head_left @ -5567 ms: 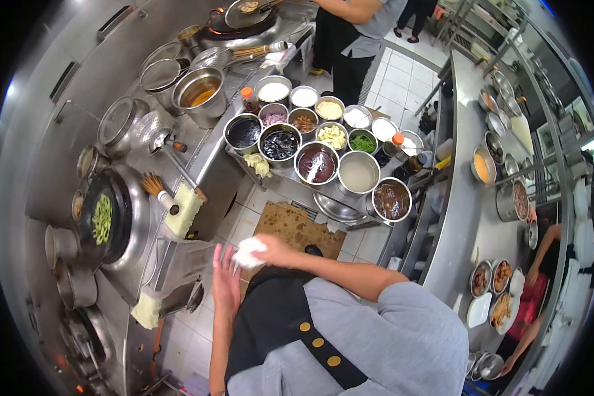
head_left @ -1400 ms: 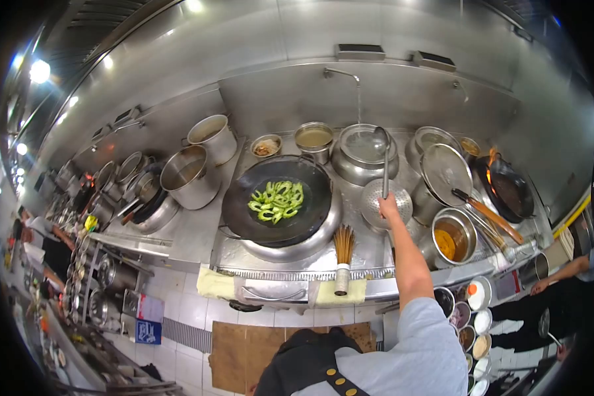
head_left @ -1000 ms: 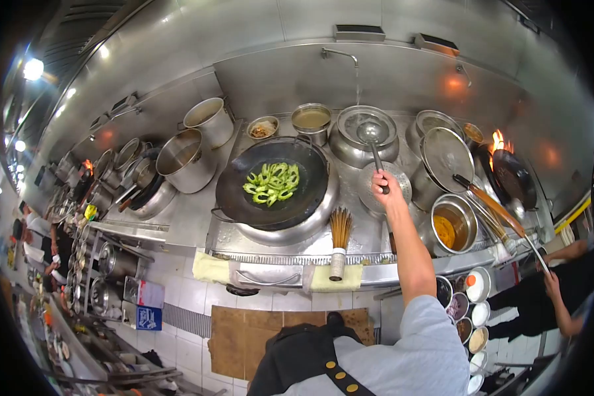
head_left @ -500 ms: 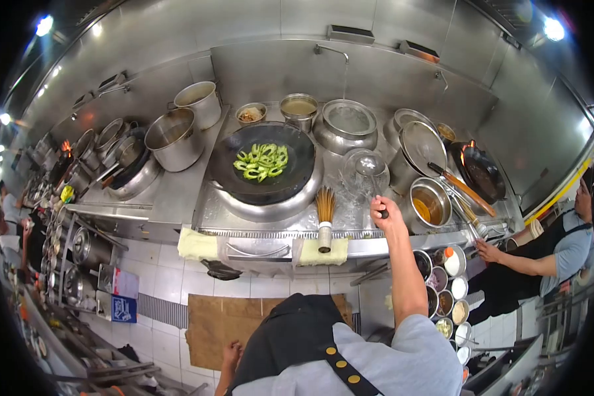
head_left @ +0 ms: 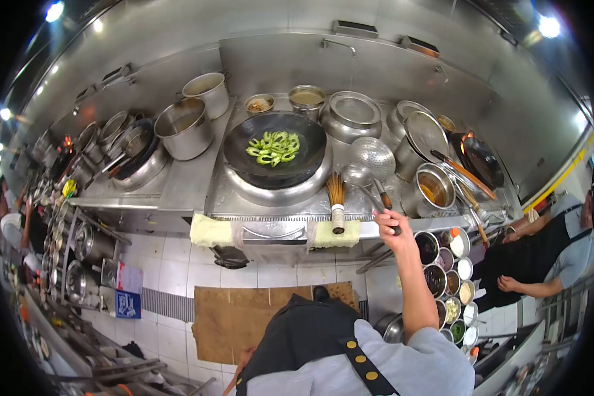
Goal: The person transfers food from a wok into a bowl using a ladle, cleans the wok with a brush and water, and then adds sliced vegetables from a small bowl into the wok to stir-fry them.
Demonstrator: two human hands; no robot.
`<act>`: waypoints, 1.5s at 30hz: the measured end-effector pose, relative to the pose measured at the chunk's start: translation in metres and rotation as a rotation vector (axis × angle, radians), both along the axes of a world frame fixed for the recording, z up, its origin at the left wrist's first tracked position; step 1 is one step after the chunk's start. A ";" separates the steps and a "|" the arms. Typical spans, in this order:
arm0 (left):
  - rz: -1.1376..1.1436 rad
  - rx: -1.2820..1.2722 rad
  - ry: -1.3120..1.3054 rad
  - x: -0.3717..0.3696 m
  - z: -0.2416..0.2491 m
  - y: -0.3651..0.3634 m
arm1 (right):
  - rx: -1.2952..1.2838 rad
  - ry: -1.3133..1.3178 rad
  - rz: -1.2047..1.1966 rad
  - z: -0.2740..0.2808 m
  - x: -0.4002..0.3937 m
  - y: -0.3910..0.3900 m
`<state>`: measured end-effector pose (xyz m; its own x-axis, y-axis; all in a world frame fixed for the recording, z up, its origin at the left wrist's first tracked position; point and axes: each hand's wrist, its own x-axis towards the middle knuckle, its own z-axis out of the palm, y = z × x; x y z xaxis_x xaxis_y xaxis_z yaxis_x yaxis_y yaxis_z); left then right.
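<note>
My right hand (head_left: 395,231) is closed round the dark handle end of a ladle (head_left: 358,175). The ladle's bowl is over the steel counter, beside a perforated skimmer (head_left: 374,156) with a wooden grip. To the left, a black wok (head_left: 237,158) sits on a round steel burner ring and holds curved slices of a green vegetable (head_left: 273,148). Between wok and ladle lies a bamboo wok brush (head_left: 336,198), its base toward me. My left hand (head_left: 246,356) hangs low at my side, mostly hidden by my apron; its fingers cannot be made out.
A lidded steel pot (head_left: 354,109), a pot of liquid (head_left: 307,98) and a small bowl (head_left: 259,104) stand behind the wok. An amber-filled pot (head_left: 435,185) is at right. Seasoning tubs (head_left: 452,284) line my right side, near another person (head_left: 541,257). Folded cloths (head_left: 211,230) hang on the counter edge.
My right hand has drawn the ladle back toward me, and the skimmer shows plainly behind it. The tap's water stream is no longer seen. At right, the other person's arms have shifted.
</note>
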<state>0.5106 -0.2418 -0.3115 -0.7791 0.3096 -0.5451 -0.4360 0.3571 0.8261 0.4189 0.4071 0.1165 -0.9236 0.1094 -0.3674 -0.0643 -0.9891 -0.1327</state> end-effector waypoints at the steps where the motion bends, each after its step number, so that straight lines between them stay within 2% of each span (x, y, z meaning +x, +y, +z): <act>1: -0.034 0.022 -0.019 -0.004 -0.004 -0.006 | -0.012 -0.003 0.014 0.000 -0.001 -0.005; 3: -0.093 0.065 -0.057 -0.012 -0.002 -0.013 | 0.018 -0.057 0.032 0.001 -0.004 -0.011; 5: 0.092 -0.052 -0.153 -0.020 0.037 0.004 | 0.050 -0.114 0.064 -0.001 -0.006 -0.006; 6: 0.192 -0.104 -0.198 -0.028 0.088 0.025 | 0.199 -0.146 0.124 -0.008 -0.009 0.000; 8: 0.237 -0.057 -0.188 -0.039 0.084 0.029 | 0.557 -0.219 0.241 -0.021 -0.018 0.016; 9: 0.281 -0.011 -0.188 -0.042 0.078 0.029 | 0.560 -0.206 0.242 -0.018 -0.025 0.020; 11: 0.253 -0.015 -0.171 -0.046 0.078 0.033 | 1.217 -0.451 0.152 -0.006 -0.038 0.022; 12: 0.221 -0.023 -0.168 -0.045 0.076 0.033 | 1.364 -0.499 0.102 0.006 -0.047 0.025; 13: 0.204 -0.033 -0.111 -0.038 0.046 0.025 | 1.359 -0.495 0.101 0.007 -0.059 0.036; 14: 0.189 -0.044 -0.054 -0.033 0.028 0.022 | 1.290 -0.430 -0.028 0.005 -0.074 0.050; 15: 0.174 -0.057 0.004 -0.031 0.030 0.030 | 1.218 -0.366 -0.152 0.002 -0.090 0.064; 16: 0.180 -0.060 0.007 -0.025 0.033 0.031 | 1.215 -0.359 -0.149 -0.002 -0.106 0.082; 18: 0.055 -0.185 0.058 -0.019 0.036 0.035 | 1.035 -0.300 -0.138 -0.011 -0.138 0.120; 19: 0.080 -0.201 0.024 -0.015 0.038 0.037 | 1.034 -0.287 -0.131 -0.013 -0.153 0.132; 21: 0.165 -0.222 -0.062 -0.008 0.047 0.045 | 1.126 -0.379 -0.144 -0.018 -0.183 0.152; 23: 0.225 -0.233 -0.107 -0.005 0.054 0.053 | 1.107 -0.393 -0.118 -0.044 -0.216 0.190; 26: 0.303 -0.248 -0.156 -0.004 0.068 0.074 | 1.409 -0.564 -0.173 -0.063 -0.258 0.224; 27: 0.324 -0.258 -0.169 0.000 0.066 0.075 | 1.413 -0.544 -0.153 -0.069 -0.275 0.233; 29: 0.364 -0.271 -0.184 0.005 0.083 0.085 | 1.628 -0.742 -0.200 -0.089 -0.306 0.253; 30: 0.380 -0.275 -0.193 0.009 0.086 0.088 | 1.630 -0.727 -0.181 -0.092 -0.315 0.265; 32: 0.403 -0.286 -0.208 0.021 0.088 0.090 | 1.384 -0.487 0.138 -0.088 -0.335 0.282; 33: 0.410 -0.294 -0.215 0.029 0.083 0.088 | 1.381 -0.485 0.157 -0.084 -0.344 0.279; 35: 0.415 -0.307 -0.228 0.041 0.091 0.085 | 0.386 -0.133 0.009 -0.080 -0.345 0.274; 36: 0.416 -0.310 -0.230 0.045 0.090 0.085 | 0.314 -0.026 -0.012 -0.069 -0.336 0.257; 37: 0.412 -0.312 -0.232 0.051 0.087 0.084 | 0.320 -0.033 -0.009 -0.067 -0.333 0.248; 39: 0.402 -0.316 -0.231 0.061 0.081 0.077 | 0.136 0.234 0.079 -0.063 -0.321 0.233; 45: 0.340 -0.319 -0.194 0.064 0.060 0.046 | 0.106 0.227 0.084 -0.020 -0.265 0.179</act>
